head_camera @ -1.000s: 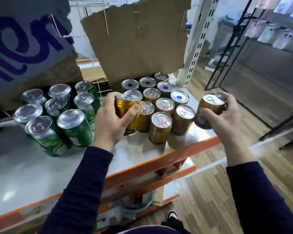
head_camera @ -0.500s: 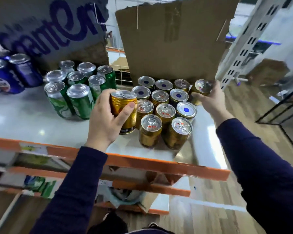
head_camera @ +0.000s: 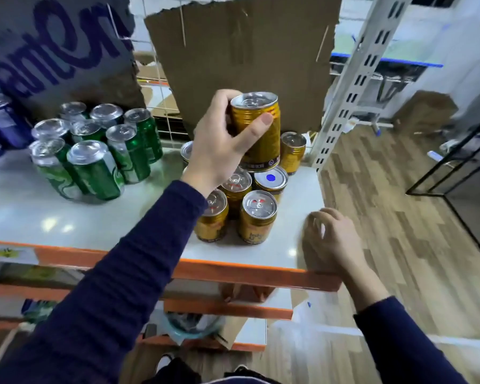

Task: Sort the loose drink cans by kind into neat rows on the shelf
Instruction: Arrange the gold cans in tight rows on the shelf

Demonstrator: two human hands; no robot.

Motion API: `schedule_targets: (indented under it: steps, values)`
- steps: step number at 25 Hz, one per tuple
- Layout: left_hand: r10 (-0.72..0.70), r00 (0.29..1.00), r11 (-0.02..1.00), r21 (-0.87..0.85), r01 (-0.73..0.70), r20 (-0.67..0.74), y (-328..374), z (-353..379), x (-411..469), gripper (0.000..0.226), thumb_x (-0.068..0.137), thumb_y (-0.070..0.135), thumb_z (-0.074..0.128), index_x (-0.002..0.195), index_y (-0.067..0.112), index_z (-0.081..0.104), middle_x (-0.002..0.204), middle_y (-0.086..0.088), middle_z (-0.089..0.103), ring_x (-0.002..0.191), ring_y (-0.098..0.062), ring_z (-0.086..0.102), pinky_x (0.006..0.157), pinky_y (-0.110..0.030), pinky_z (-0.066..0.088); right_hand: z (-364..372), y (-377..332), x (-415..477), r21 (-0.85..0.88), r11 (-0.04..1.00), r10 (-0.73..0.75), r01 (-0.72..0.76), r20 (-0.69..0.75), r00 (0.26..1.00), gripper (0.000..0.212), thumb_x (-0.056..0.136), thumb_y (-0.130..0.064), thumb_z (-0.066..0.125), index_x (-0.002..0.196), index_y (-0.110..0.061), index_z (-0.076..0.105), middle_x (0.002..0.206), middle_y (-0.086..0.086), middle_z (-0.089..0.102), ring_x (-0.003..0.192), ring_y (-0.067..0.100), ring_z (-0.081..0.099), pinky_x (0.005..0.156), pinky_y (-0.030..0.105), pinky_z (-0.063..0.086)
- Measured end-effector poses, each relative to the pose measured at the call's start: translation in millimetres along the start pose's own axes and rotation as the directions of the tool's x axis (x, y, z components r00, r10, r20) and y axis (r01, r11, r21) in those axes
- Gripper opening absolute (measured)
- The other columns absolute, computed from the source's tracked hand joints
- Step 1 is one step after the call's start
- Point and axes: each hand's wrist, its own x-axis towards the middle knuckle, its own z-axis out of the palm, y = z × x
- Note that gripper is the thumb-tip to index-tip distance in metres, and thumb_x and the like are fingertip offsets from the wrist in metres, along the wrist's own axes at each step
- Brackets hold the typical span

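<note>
Grips gold can in left hand, upper centre, above gold cluster. Holds right hand empty, loosely curled, over shelf corner, lower right.

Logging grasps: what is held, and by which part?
The left hand grips a gold can round its upper side wall, thumb in front; the right hand holds nothing.

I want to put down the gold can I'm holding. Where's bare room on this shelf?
Widest bare patch: the shelf front, between the green cans and the orange edge. A narrower strip runs right of the gold cans, ahead of the right hand. Crowded: the gold cluster beneath the held can in the left hand.
</note>
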Motion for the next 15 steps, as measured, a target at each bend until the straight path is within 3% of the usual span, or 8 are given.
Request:
schedule_targets:
  steps: [5, 10, 13, 15]
  values:
    - [-0.048, 0.960, 0.997, 0.069, 0.030, 0.275, -9.4, 66.9, 44.7, 0.049, 0.076, 0.047, 0.076, 0.109, 0.020, 0.051, 0.103, 0.006, 0.066, 0.093, -0.007, 0.063, 0.081, -0.029, 0.054, 10.3, 0.0, -19.3, 0.055, 0.996, 0.076, -0.075, -0.028, 0.997, 0.031, 0.088, -0.023, 0.059, 0.117, -0.013, 0.061, 0.137, 0.005, 0.050, 0.121, 0.026, 0.050, 0.091, 0.037, 0.047]
    - [-0.170, 0.929, 0.946, 0.320, 0.059, 0.330, -34.5, 92.1, 53.3, 0.061, 0.064, 0.055, 0.080, 0.104, 0.018, 0.053, 0.102, 0.003, 0.064, 0.092, -0.016, 0.060, 0.078, -0.035, 0.053, 11.4, 0.0, -20.0, 0.052, 0.995, 0.094, -0.090, -0.071, 0.993, 0.034, 0.086, -0.028, 0.058, 0.119, -0.018, 0.061, 0.138, -0.002, 0.049, 0.122, 0.021, 0.050, 0.087, 0.033, 0.046]
    - [-0.197, 0.923, 0.830, 0.557, -0.022, 0.331, -47.1, 92.0, 48.4, 0.064, 0.062, 0.059, 0.078, 0.103, 0.016, 0.054, 0.101, 0.000, 0.053, 0.097, -0.022, 0.055, 0.078, -0.034, 0.046, 11.7, -0.4, -20.2, 0.052, 0.992, 0.115, -0.112, -0.065, 0.991, 0.036, 0.086, -0.029, 0.057, 0.121, -0.019, 0.060, 0.140, -0.003, 0.048, 0.122, 0.020, 0.050, 0.088, 0.032, 0.045]
    - [-0.248, 0.899, 0.680, 0.726, -0.102, 0.359, -50.4, 94.0, 45.5, 0.070, 0.062, 0.065, 0.074, 0.109, 0.016, 0.057, 0.111, -0.004, 0.052, 0.109, -0.026, 0.049, 0.087, -0.042, 0.043, 11.6, -0.8, -20.7, 0.051, 0.993, 0.113, -0.110, -0.062, 0.992, 0.037, 0.087, -0.029, 0.057, 0.122, -0.019, 0.060, 0.141, -0.002, 0.048, 0.122, 0.020, 0.050, 0.088, 0.033, 0.045]
